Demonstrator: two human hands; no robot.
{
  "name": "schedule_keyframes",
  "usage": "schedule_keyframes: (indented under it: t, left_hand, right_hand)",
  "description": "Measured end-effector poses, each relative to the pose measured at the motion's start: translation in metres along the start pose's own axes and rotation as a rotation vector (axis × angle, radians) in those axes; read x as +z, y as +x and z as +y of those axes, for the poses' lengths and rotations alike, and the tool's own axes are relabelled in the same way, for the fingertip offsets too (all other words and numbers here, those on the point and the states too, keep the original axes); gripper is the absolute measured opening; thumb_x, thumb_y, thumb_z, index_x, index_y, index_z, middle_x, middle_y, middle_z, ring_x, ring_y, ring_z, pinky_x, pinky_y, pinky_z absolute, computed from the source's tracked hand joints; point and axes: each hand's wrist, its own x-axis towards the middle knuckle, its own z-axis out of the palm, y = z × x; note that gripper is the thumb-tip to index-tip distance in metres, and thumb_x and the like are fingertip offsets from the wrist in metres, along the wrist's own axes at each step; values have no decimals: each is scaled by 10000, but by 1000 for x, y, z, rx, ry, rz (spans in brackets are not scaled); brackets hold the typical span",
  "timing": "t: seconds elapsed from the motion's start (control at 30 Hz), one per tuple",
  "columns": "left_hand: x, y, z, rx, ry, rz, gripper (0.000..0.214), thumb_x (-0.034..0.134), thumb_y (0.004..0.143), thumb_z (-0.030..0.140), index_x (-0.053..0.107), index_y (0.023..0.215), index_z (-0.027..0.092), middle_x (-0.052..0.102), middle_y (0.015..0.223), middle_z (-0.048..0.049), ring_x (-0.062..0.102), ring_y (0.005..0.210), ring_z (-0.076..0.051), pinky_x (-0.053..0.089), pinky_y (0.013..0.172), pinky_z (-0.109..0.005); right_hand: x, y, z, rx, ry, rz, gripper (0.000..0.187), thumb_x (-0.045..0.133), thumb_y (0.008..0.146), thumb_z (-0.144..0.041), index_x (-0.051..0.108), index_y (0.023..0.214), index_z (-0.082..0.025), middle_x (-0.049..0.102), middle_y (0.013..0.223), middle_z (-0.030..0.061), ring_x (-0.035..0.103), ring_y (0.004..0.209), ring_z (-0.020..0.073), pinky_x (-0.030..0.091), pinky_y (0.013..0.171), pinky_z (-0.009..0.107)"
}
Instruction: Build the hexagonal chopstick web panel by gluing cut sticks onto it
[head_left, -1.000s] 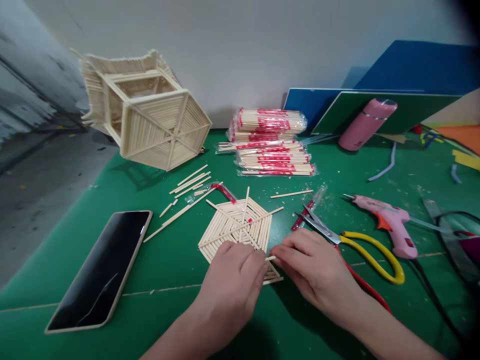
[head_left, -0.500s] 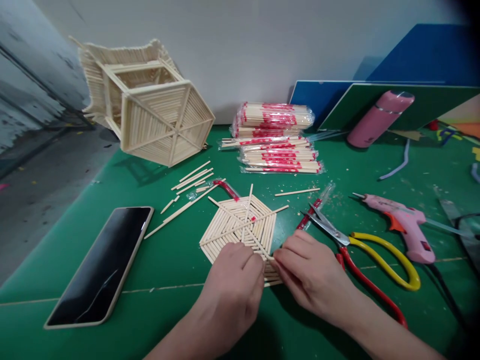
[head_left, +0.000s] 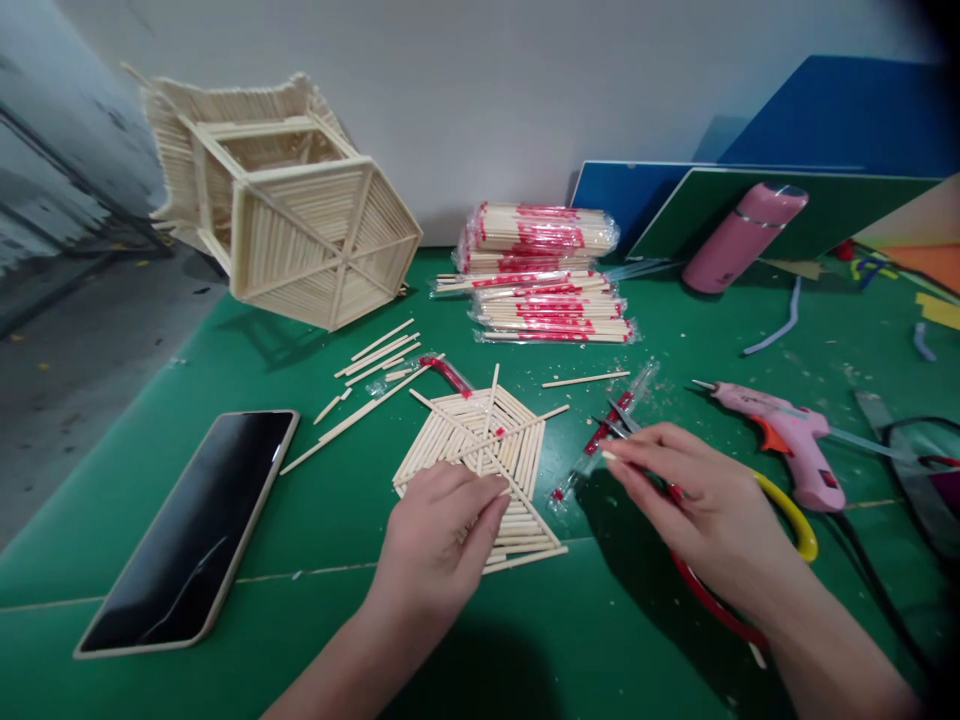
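Note:
A hexagonal stick panel (head_left: 517, 525) of pale wooden sticks lies on the table, with crossing sticks over its middle. My left hand (head_left: 442, 530) is closed above its near left part, thumb and fingers pinched. What lies between those fingertips is hard to make out. To the right, my right hand (head_left: 690, 490) pinches a short piece of wooden stick (head_left: 609, 456), only its pale end showing. Beneath that hand lie scissors (head_left: 795, 520) with red and yellow handles, partly covered by it. A torn red-and-clear wrapper (head_left: 600, 437) is beside the blades.
A stick-built model (head_left: 300, 220) stands at the back left, a phone (head_left: 191, 530) nearer. Loose sticks (head_left: 379, 352) lie between them and the panel. Wrapped chopstick packs (head_left: 551, 270) are piled behind. On the right are a pink glue gun (head_left: 787, 425) and a pink flask (head_left: 746, 240).
My right hand has moved right, away from the panel and over the scissors, with the short stick piece. My left hand has shifted slightly left and up. The view has turned a little.

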Motion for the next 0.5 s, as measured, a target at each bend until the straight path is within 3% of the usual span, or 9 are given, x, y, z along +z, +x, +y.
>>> schedule_keyframes:
  t: [0.13,0.23,0.33,0.5]
  left_hand:
    - [0,0,-3,-22,-42,-33,134,512,782,180,640,814,155,612,671,-33,539,634,-140,425,595,-264]
    - [2,1,-1,2,-38,-103,144,503,789,177,645,810,164,605,683,-28,524,651,-138,410,620,-271]
    - [5,0,4,52,2,-197,153,496,799,188,647,821,191,592,702,-23,501,691,-150,378,645,-291]
    - [0,-3,10,95,80,-340,194,442,834,182,634,837,206,549,718,-27,452,734,-169,330,663,-316]
  right_hand:
    - [-4,-18,11,-98,-117,-260,188,486,830,-228,626,955,-238,579,798,35,545,674,139,439,588,268]
    - [-3,-25,12,-115,-206,-200,218,527,799,-234,606,1002,-235,561,851,49,533,697,154,433,591,288]
    - [4,-23,-2,-108,-64,-120,204,523,804,-199,591,993,-228,542,863,45,523,733,145,434,605,269]
    - [25,-15,-25,-134,169,-211,159,470,838,-174,593,930,-214,543,836,29,517,759,131,435,655,265]
